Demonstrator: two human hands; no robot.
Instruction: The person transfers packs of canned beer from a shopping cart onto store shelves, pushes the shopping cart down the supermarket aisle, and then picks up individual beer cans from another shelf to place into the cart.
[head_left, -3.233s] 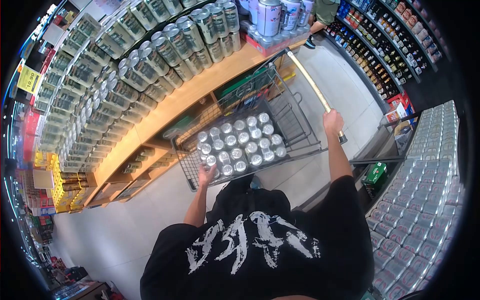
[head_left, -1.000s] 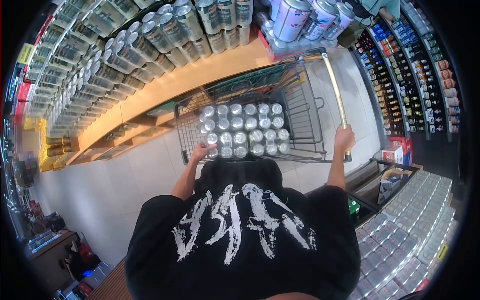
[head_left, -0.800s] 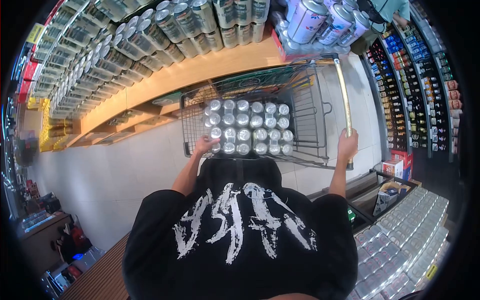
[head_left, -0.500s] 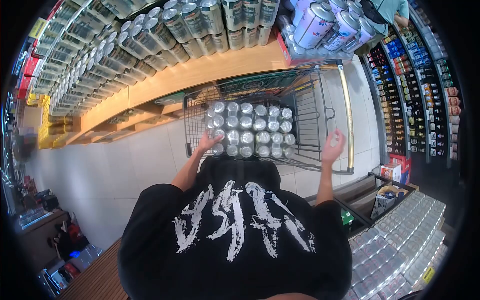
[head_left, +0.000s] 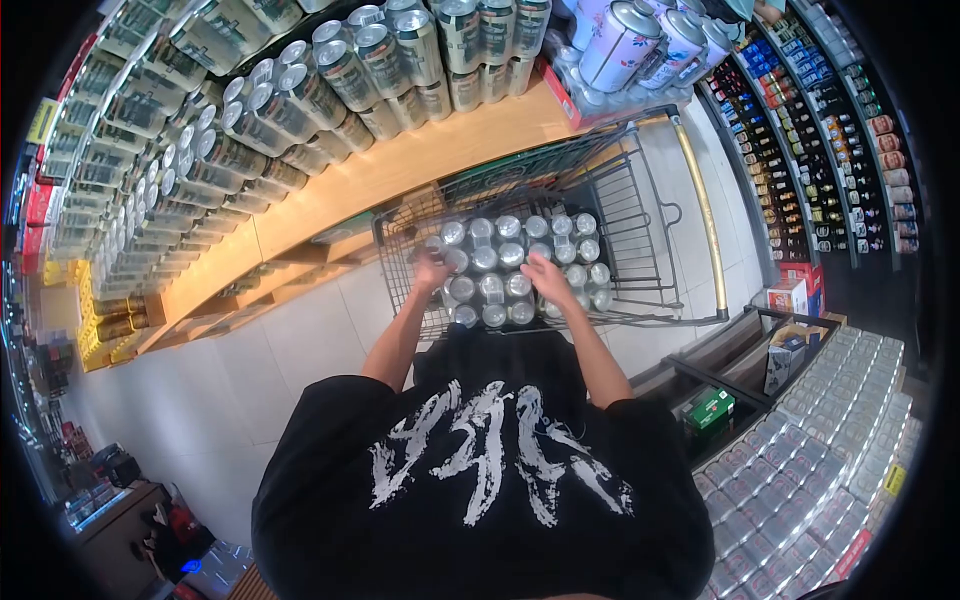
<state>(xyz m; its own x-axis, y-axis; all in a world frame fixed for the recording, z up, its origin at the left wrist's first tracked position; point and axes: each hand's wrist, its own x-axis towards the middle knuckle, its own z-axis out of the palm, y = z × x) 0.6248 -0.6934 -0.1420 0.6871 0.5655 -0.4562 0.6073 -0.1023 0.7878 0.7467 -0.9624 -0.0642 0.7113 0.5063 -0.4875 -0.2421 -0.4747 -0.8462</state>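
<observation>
Several shrink-wrapped packs of silver-topped cans [head_left: 492,257] stand side by side in a wire shopping cart [head_left: 640,235]. My left hand [head_left: 431,269] is at the left end of the packs, its fingers curled against the outer cans. At the seam near the middle of the load, my right hand [head_left: 547,279] has its fingers bent down onto the can tops. Both hands appear to grip the same left-hand pack, though the fingertips are partly hidden among the cans.
Beyond the cart, a wooden display ledge [head_left: 400,170] carries stacked tall cans [head_left: 375,55]. Large floral-printed cans [head_left: 620,45] stand at its right end. The cart's handle [head_left: 703,215] is on the right. Wrapped can packs [head_left: 800,460] and a green box [head_left: 709,409] lie lower right.
My right hand has moved left from near the cart handle onto the cans. My left hand stays at the left end of the packs. The view has shifted slightly.
</observation>
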